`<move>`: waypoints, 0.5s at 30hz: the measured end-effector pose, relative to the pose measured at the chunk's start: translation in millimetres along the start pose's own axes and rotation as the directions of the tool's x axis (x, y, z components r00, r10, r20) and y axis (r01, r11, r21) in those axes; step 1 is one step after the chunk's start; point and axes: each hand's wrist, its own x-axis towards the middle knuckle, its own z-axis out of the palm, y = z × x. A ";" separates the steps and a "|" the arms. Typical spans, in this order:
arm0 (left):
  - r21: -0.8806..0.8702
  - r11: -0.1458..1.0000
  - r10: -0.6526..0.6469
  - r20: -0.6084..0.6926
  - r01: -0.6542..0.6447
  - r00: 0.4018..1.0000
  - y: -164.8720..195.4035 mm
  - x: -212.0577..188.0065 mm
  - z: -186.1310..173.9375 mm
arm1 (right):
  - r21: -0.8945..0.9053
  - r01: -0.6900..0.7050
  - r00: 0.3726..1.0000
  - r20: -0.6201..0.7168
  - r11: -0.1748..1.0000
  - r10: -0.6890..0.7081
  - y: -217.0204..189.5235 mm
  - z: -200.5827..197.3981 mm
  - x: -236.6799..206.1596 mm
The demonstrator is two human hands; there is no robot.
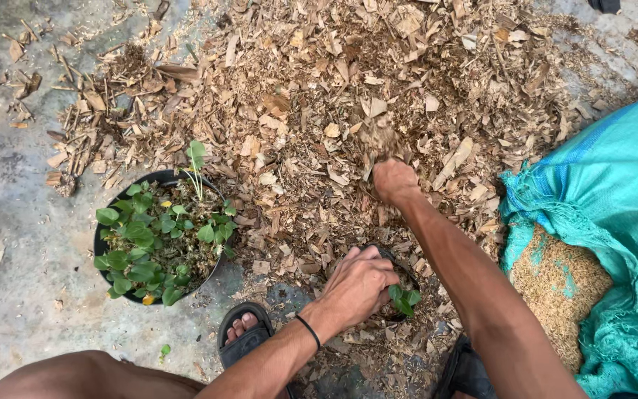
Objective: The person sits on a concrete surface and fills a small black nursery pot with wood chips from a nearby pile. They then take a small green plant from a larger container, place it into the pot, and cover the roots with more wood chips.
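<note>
My right hand [394, 179] reaches forward into a wide pile of dry leaf litter and wood chips [348, 96], fingers closed on a clump of the chips. My left hand [359, 284] rests on the rim of a small black pot [405, 273] at my feet, gripping it. A little seedling with green leaves [405, 298] sits in that pot, and chips lie around it. A thin black band circles my left wrist.
A larger black pot full of small green-leaved plants [158, 236] stands on the concrete floor at the left. An open turquoise woven sack holding tan husks [561, 288] lies at the right. My sandalled foot [244, 334] is beneath the hands.
</note>
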 end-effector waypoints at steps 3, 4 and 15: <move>0.007 1.000 0.005 0.021 -0.005 1.000 -1.3 3.4 -2.9 | 0.189 0.014 0.998 -0.062 0.982 -0.002 4.3 4.7 -3.9; -0.003 1.000 -0.001 0.040 0.001 0.999 -2.4 5.4 -4.0 | 0.257 -0.014 0.999 -0.027 0.966 0.022 6.8 9.5 -7.2; 0.006 1.000 -0.015 -0.033 0.015 0.999 -11.8 15.4 -16.8 | 0.592 0.180 0.935 -0.350 0.785 0.049 100.5 -27.7 -87.3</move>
